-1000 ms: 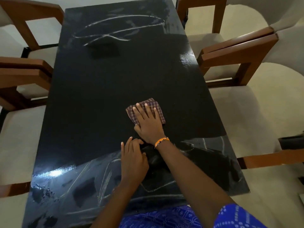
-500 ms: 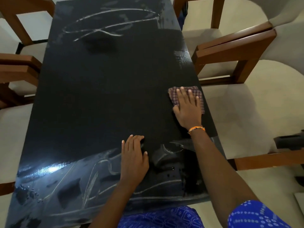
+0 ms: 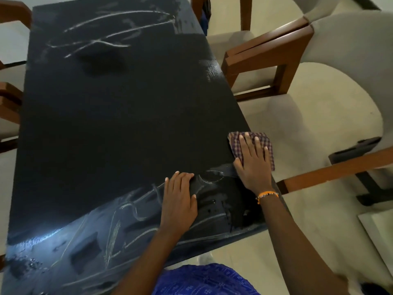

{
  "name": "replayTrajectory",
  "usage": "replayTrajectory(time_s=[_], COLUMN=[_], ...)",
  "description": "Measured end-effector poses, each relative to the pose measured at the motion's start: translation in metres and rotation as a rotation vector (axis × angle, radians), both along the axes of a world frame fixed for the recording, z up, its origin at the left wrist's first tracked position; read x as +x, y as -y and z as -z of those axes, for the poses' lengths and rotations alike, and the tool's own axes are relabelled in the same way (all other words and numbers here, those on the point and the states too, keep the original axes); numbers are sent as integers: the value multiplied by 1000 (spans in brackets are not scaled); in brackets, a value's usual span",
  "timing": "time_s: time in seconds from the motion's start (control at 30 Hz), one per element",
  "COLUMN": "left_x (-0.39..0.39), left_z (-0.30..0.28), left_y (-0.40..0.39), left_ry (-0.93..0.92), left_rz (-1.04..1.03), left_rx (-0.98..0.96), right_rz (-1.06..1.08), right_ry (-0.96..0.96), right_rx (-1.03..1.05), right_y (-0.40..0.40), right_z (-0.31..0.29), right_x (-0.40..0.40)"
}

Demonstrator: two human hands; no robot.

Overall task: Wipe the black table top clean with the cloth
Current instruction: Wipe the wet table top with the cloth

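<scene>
The black table top (image 3: 119,116) fills the left and middle of the view, with pale streaks at its far end and across its near part. A folded checked cloth (image 3: 236,141) lies at the table's right edge, partly hanging past it. My right hand (image 3: 252,160) presses flat on the cloth, fingers spread, an orange bracelet on the wrist. My left hand (image 3: 179,199) rests flat on the table to the left of it, fingers together, holding nothing.
Wooden chairs with pale cushions stand along the right side (image 3: 265,60) and the left side (image 3: 8,103). A wooden chair arm (image 3: 331,173) sits close to the table's right edge near the cloth. A wet patch (image 3: 225,205) lies between my hands.
My right hand slid the cloth from the table's middle rightwards to the right edge, then slightly nearer. My left hand stayed in place.
</scene>
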State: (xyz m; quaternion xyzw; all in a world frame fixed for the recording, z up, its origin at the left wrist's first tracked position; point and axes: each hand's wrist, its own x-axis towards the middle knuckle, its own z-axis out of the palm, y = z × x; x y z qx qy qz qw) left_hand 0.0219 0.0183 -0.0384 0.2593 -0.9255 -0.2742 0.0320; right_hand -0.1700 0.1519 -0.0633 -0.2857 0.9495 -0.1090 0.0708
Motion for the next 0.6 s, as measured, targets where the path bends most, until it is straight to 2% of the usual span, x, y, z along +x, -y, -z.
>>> replayTrajectory(time_s=[0.13,0.27,0.6], left_x=[18,43,132], left_z=[0,-1,-2], left_y=[10,27,62], left_ry=[-25,-45,-29], left_rz=[18,-23,-107], left_rx=[12,21,15], right_rz=[164,242,-53], right_ry=[-19,5,24], right_rx=[54,63,36], right_y=[-27,-5,112], right_z=[2,0,-1], right_x=[44,65,167])
